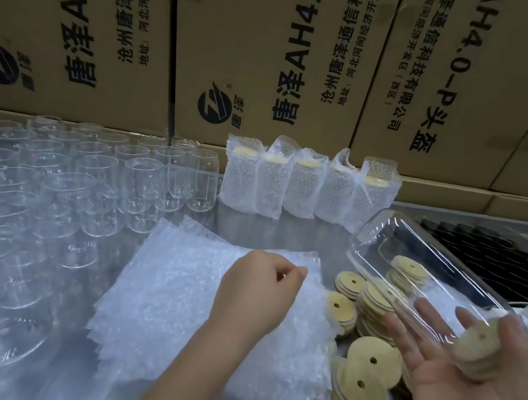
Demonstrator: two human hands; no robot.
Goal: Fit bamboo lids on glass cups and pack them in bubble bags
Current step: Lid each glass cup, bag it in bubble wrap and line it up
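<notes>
The left hand (255,297) rests on a stack of white bubble bags (173,305) on the steel counter (301,235), thumb and forefinger pinching the top bag's far edge. The right hand (465,397), palm up with straight fingers, carries a tilted clear glass cup (417,255) closed by a round bamboo lid (478,345). Loose bamboo lids (363,380) are piled between the hands. Empty clear glass cups (88,182) crowd the left. Five bagged cups (305,185) stand before printed cardboard boxes (260,46).

Cups (51,204) L, bubble bags (173,305) ctr, lids (364,366) R, packed cups (305,185) behind.
</notes>
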